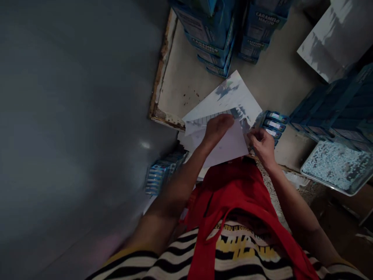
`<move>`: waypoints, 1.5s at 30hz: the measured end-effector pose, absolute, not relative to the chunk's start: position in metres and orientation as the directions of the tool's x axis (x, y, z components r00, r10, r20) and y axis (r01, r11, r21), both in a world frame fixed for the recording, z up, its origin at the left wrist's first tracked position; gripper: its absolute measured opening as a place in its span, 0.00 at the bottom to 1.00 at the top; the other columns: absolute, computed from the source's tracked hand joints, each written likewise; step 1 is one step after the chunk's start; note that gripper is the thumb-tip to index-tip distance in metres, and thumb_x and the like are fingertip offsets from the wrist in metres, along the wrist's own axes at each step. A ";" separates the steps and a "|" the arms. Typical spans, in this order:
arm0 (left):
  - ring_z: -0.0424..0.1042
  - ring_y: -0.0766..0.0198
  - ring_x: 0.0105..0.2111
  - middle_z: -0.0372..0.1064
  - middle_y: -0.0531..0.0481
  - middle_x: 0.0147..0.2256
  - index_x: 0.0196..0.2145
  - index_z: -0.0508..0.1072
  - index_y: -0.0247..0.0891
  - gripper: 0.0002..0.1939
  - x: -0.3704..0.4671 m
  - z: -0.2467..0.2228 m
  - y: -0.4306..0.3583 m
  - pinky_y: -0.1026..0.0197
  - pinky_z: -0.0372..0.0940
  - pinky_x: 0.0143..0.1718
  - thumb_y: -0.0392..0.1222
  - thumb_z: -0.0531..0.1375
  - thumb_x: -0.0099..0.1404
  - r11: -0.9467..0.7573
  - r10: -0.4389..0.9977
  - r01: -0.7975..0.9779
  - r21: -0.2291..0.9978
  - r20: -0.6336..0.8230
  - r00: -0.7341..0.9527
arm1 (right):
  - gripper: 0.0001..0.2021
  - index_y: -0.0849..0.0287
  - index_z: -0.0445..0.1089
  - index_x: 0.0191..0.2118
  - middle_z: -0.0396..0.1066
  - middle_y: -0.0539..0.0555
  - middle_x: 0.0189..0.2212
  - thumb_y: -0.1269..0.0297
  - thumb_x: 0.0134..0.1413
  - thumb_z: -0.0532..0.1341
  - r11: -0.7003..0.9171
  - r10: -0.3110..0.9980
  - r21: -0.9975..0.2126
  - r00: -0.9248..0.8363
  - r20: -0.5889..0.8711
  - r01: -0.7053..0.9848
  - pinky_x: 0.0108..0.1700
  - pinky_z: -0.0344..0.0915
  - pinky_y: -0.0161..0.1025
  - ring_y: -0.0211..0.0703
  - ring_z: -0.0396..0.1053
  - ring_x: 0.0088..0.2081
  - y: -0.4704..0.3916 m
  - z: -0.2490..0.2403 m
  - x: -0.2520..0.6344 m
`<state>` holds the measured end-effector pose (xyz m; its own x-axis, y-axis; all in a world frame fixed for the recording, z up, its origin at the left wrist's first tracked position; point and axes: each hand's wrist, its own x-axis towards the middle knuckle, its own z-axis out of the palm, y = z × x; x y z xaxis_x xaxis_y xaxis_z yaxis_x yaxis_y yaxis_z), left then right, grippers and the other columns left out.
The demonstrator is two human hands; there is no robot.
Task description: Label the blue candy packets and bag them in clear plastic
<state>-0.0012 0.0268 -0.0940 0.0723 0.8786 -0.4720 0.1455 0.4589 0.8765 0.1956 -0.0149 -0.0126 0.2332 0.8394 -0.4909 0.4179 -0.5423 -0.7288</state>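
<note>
White paper sheets (225, 146) lie at the table's front edge, close to my body. The sheet behind them (233, 91) carries smeared grey print, and a strip of lined print shows between. My left hand (218, 127) is closed on the upper edge of the front sheet, its fingertips partly hidden. At the right side of the sheets, my right hand (262, 144) is pinched shut; whatever its fingertips hold is too small to make out. Just behind that hand stands a short row of small blue packs (274, 124) with white labels on them.
Stacked blue boxes lettered "CARAMELO MACIZO" (208, 46) stand at the back, with a second stack (256, 33) alongside. More blue boxes (338, 109) line the right. A metal tray (304, 171) holds pale blue pieces. Blue packs (157, 177) sit low on the left, near the grey wall (72, 116).
</note>
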 end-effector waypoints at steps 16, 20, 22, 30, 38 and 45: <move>0.74 0.63 0.30 0.78 0.51 0.26 0.28 0.83 0.39 0.16 0.072 -0.079 -0.029 0.62 0.66 0.35 0.54 0.75 0.53 0.665 0.718 0.065 0.744 -0.660 0.222 | 0.18 0.57 0.79 0.31 0.80 0.53 0.29 0.45 0.50 0.69 -0.706 0.693 -0.673 0.407 -0.595 0.218 0.40 0.67 0.42 0.45 0.73 0.32 -0.092 -0.010 0.251; 0.77 0.60 0.32 0.79 0.52 0.27 0.28 0.84 0.41 0.12 0.092 -0.073 -0.048 0.61 0.68 0.36 0.52 0.74 0.56 0.688 0.704 0.122 0.715 -0.699 0.125 | 0.21 0.59 0.81 0.33 0.78 0.53 0.28 0.43 0.54 0.66 -0.723 0.685 -0.603 0.460 -0.565 0.337 0.39 0.65 0.42 0.46 0.72 0.32 -0.100 -0.019 0.273; 0.78 0.59 0.33 0.80 0.52 0.28 0.28 0.84 0.41 0.10 0.098 -0.073 -0.050 0.61 0.68 0.37 0.50 0.74 0.56 0.676 0.719 0.166 0.718 -0.692 0.067 | 0.21 0.58 0.82 0.34 0.77 0.53 0.28 0.43 0.56 0.65 -0.705 0.709 -0.522 0.463 -0.532 0.481 0.37 0.63 0.41 0.46 0.70 0.31 -0.096 -0.025 0.280; 0.78 0.59 0.34 0.79 0.54 0.27 0.28 0.84 0.41 0.09 0.095 -0.084 -0.048 0.62 0.67 0.37 0.48 0.73 0.58 0.656 0.734 0.254 0.711 -0.679 0.007 | 0.14 0.54 0.84 0.36 0.77 0.58 0.36 0.51 0.62 0.65 -0.580 0.780 -0.309 0.405 -0.477 0.754 0.42 0.62 0.44 0.52 0.70 0.39 -0.077 -0.038 0.276; 0.77 0.61 0.32 0.78 0.53 0.26 0.29 0.84 0.39 0.12 0.098 -0.096 -0.052 0.63 0.65 0.35 0.51 0.72 0.57 0.665 0.731 0.213 0.715 -0.682 0.009 | 0.13 0.55 0.82 0.36 0.77 0.59 0.38 0.53 0.63 0.64 -0.587 0.767 -0.269 0.418 -0.487 0.763 0.45 0.63 0.48 0.55 0.71 0.41 -0.077 -0.041 0.271; 0.72 0.65 0.28 0.73 0.54 0.25 0.28 0.81 0.39 0.13 0.102 -0.115 -0.053 0.62 0.64 0.33 0.52 0.73 0.55 0.786 0.607 0.053 0.616 -0.786 0.120 | 0.18 0.55 0.73 0.35 0.75 0.57 0.36 0.44 0.56 0.67 -0.662 0.737 -0.303 0.521 -0.430 0.685 0.44 0.64 0.46 0.53 0.71 0.39 -0.083 -0.053 0.279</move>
<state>0.1024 -0.0526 -0.1153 0.1200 0.6071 -0.7855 0.0528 0.7862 0.6157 0.2791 -0.0826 -0.0529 0.5213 0.7369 -0.4304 0.6855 -0.6620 -0.3031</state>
